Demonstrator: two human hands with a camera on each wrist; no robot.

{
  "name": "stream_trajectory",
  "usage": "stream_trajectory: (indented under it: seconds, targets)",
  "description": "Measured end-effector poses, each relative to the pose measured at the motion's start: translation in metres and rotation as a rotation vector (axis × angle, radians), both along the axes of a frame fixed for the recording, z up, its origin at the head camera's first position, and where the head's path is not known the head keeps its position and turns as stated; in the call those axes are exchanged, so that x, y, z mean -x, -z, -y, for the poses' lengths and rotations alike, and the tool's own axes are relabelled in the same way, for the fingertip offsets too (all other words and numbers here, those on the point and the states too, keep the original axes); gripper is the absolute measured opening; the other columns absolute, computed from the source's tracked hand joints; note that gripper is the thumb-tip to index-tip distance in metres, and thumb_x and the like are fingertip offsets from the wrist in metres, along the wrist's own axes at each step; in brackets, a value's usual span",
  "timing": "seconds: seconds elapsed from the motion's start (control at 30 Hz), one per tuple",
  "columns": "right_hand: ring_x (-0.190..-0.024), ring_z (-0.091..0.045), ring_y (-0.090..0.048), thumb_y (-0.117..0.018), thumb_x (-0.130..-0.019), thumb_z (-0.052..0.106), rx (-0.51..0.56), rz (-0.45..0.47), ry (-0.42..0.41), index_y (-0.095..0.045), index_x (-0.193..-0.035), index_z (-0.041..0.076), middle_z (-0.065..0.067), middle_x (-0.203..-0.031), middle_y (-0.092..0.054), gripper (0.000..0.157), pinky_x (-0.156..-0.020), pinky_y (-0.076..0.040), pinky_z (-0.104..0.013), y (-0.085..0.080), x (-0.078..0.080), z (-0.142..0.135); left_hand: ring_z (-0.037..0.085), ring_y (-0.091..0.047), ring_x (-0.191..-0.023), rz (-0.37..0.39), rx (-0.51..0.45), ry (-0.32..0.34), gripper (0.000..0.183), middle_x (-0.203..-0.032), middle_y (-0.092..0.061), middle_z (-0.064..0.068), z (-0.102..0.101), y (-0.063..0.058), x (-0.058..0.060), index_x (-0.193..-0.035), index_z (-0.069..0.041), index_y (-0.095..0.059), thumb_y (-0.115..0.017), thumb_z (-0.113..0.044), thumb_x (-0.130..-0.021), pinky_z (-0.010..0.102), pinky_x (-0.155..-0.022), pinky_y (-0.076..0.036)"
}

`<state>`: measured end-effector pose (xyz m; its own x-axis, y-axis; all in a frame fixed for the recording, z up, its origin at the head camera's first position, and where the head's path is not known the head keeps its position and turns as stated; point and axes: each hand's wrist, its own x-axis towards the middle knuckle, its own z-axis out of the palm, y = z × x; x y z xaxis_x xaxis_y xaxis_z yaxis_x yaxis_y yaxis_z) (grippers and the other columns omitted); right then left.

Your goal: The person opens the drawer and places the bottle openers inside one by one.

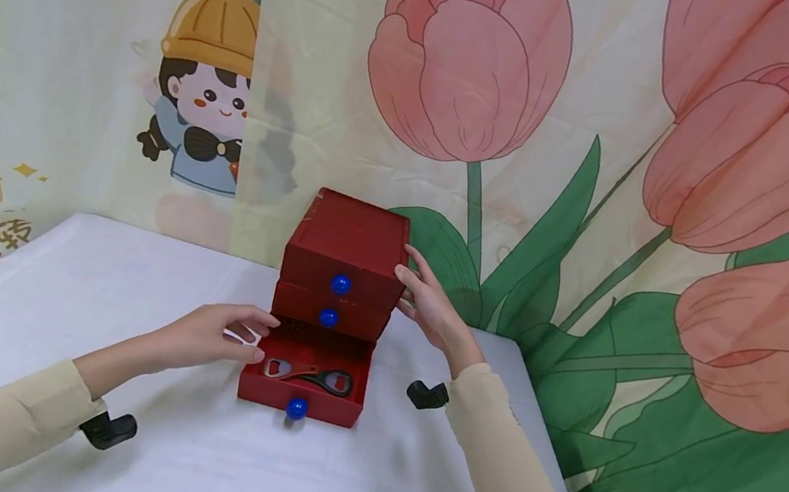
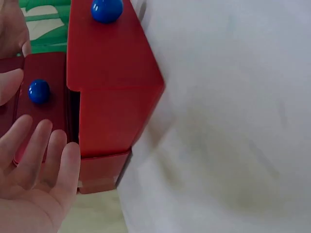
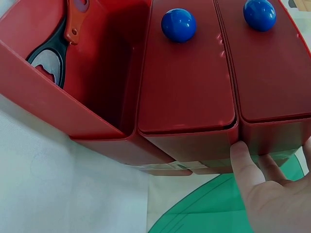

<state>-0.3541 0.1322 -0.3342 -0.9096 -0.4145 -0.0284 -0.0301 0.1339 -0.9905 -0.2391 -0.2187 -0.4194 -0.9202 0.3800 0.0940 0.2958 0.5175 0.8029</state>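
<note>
A small red chest of drawers point(image 1: 359, 228) stands on the table, its bottom drawer point(image 1: 264, 387) pulled out. Inside that drawer lie two bottle openers, a black one point(image 1: 336, 381) and an orange-red one point(image 3: 75, 22), crossing each other. Blue round knobs mark the drawer fronts, such as the bottom knob point(image 1: 297, 409). My left hand point(image 1: 203, 337) hovers by the open drawer's left side, fingers loosely extended, holding nothing. Against the chest's right side, near the top, rests my right hand point(image 1: 435, 306), its fingers touching the side wall. The upper two drawers are closed.
A white cloth point(image 1: 186, 435) covers the table. Behind it hangs a backdrop point(image 1: 330, 60) printed with tulips and a cartoon figure. Black wrist devices sit below both cuffs, the left device point(image 1: 108, 430) and the right device point(image 1: 426, 395).
</note>
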Motion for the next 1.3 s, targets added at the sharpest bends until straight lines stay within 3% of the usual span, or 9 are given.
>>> stream_trajectory:
  seconds: [0.23, 0.57, 0.93, 1.03, 1.17, 1.3]
  targets:
    - [-0.135, -0.032, -0.059, -0.051, -0.113, 0.038, -0.001, -0.002, 0.0, -0.02, -0.169, 0.04, -0.01, -0.162, -0.041, 0.064, -0.122, -0.039, -0.054, -0.001, -0.001, 0.001, 0.025, -0.066, -0.118, 0.103, -0.031, -0.093, 0.056, -0.135, -0.068, 0.011, 0.014, 0.005, -0.014, -0.143, -0.015, -0.064, -0.08, -0.039, -0.095, 0.04, -0.091, -0.061]
    - [-0.133, -0.031, -0.06, -0.052, -0.113, 0.037, 0.004, 0.007, 0.011, -0.019, -0.17, 0.038, -0.01, -0.159, -0.042, 0.065, -0.123, -0.038, -0.054, -0.001, 0.0, 0.002, 0.027, -0.067, -0.116, 0.304, -0.146, -0.129, 0.061, -0.129, -0.067, 0.008, 0.024, 0.018, -0.032, -0.147, -0.007, -0.057, -0.075, -0.04, -0.099, 0.048, -0.101, -0.058]
    - [-0.131, -0.03, -0.061, -0.051, -0.113, 0.037, 0.01, -0.001, 0.009, -0.02, -0.17, 0.038, -0.011, -0.158, -0.042, 0.064, -0.122, -0.039, -0.054, -0.001, 0.001, 0.001, 0.03, -0.065, -0.122, 0.549, -0.358, -0.102, 0.055, -0.137, -0.062, 0.019, 0.019, 0.033, -0.044, -0.142, 0.004, -0.053, -0.066, -0.036, -0.106, 0.041, -0.103, -0.059]
    - [-0.133, -0.031, -0.06, -0.051, -0.113, 0.037, 0.008, 0.0, 0.008, -0.02, -0.17, 0.038, -0.011, -0.159, -0.042, 0.064, -0.122, -0.039, -0.054, -0.001, 0.001, 0.001, 0.028, -0.067, -0.116, 0.627, -0.405, -0.138, 0.062, -0.134, -0.064, 0.018, 0.016, 0.036, -0.046, -0.144, 0.007, -0.048, -0.067, -0.037, -0.106, 0.041, -0.101, -0.06]
    - [-0.135, -0.032, -0.059, -0.051, -0.113, 0.037, 0.003, 0.002, 0.011, -0.021, -0.17, 0.039, -0.01, -0.16, -0.041, 0.064, -0.123, -0.039, -0.054, -0.001, 0.002, 0.001, 0.027, -0.071, -0.11, 0.705, -0.42, -0.194, 0.074, -0.131, -0.068, 0.018, 0.009, 0.038, -0.048, -0.149, 0.009, -0.044, -0.069, -0.043, -0.103, 0.041, -0.097, -0.062]
    - [-0.135, -0.033, -0.058, -0.052, -0.113, 0.037, 0.003, 0.002, 0.01, -0.02, -0.169, 0.039, -0.01, -0.161, -0.041, 0.064, -0.123, -0.038, -0.053, 0.0, 0.002, 0.001, 0.029, -0.071, -0.11, 0.757, -0.432, -0.159, 0.07, -0.129, -0.069, 0.019, 0.003, 0.04, -0.05, -0.147, 0.011, -0.05, -0.067, -0.042, -0.105, 0.043, -0.098, -0.061]
